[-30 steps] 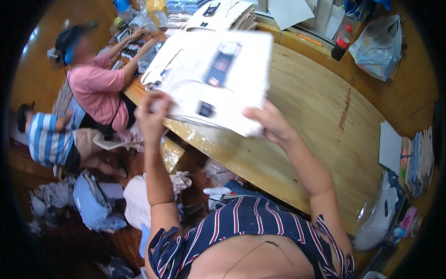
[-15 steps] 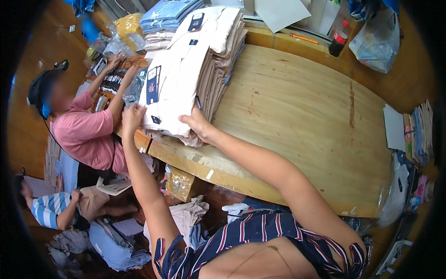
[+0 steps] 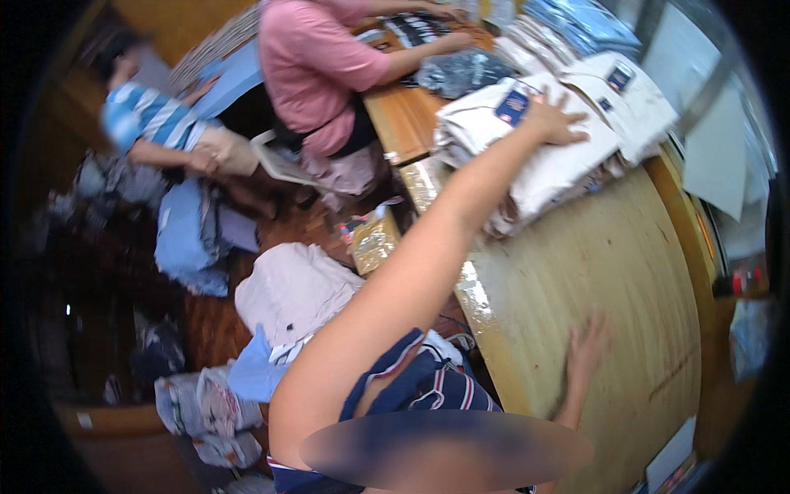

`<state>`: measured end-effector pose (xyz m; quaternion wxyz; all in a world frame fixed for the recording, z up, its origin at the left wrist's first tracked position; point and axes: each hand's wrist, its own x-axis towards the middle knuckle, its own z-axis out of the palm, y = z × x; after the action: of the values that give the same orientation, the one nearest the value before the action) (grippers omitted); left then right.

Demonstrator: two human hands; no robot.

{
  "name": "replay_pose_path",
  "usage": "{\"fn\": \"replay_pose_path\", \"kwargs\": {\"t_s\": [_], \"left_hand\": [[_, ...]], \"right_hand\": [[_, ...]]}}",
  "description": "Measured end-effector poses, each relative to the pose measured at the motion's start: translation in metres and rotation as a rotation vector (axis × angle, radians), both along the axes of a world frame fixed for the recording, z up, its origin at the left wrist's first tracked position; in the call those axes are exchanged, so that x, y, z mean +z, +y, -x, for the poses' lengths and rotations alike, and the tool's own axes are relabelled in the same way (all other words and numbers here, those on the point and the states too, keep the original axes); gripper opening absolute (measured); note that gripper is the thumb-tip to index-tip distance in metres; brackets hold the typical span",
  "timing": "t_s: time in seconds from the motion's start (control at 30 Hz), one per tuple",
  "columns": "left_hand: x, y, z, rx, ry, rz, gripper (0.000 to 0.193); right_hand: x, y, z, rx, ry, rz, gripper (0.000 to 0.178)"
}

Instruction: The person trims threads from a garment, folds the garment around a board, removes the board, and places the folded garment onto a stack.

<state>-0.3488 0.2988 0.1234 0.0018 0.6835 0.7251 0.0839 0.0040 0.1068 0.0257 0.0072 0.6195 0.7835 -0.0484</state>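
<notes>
My left hand [image 3: 558, 122] rests with spread fingers on top of a tall pile of folded white garments [image 3: 576, 156], beside a dark blue tag [image 3: 512, 105]. Over the bare wooden tabletop [image 3: 609, 255] is my right hand [image 3: 587, 344], slightly blurred, its fingers apart and nothing in them. A second white pile [image 3: 629, 103] stands just behind the first, also tagged. Next to the piles lies a dark bundle in clear plastic [image 3: 465, 72].
A person in a pink top [image 3: 317, 74] works at the adjoining table; another in a striped shirt [image 3: 152, 111] sits farther left. Pale garments [image 3: 292, 288], a taped box [image 3: 374, 239] and plastic bags [image 3: 218, 403] lie below. A dark-drink bottle [image 3: 745, 282] stands at the right.
The view has swung left. My right hand has left the pile's side and come over the tabletop. My left hand has moved from the pile's edge onto its top, fingers spread.
</notes>
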Motion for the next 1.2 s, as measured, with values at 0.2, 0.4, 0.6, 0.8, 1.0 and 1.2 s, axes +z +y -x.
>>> {"fn": "replay_pose_path", "kwargs": {"t_s": [0.2,0.4,0.6,0.8,1.0,1.2], "left_hand": [[-0.009,-0.005,0.0,-0.072,0.009,-0.357,0.056],[-0.002,-0.015,-0.012,-0.211,0.121,-0.623,0.04],[-0.007,-0.012,-0.007,-0.257,0.055,-0.714,0.038],[-0.008,-0.015,-0.005,-0.266,-0.003,-0.681,0.036],[-0.007,-0.017,-0.007,-0.27,-0.024,-0.676,0.035],[0.0,-0.012,0.001,-0.277,-0.01,-0.551,0.031]], "right_hand": [[-0.023,-0.017,-0.046,-0.104,-0.052,-0.129,0.045],[-0.016,-0.021,-0.04,-0.152,-0.031,-0.088,0.043],[-0.019,-0.019,-0.043,-0.142,-0.042,-0.101,0.043],[-0.024,-0.023,-0.044,-0.142,-0.029,-0.101,0.043],[-0.025,-0.023,-0.045,-0.138,-0.024,-0.11,0.043],[-0.019,-0.015,-0.035,-0.109,0.059,-0.143,0.043]]}}
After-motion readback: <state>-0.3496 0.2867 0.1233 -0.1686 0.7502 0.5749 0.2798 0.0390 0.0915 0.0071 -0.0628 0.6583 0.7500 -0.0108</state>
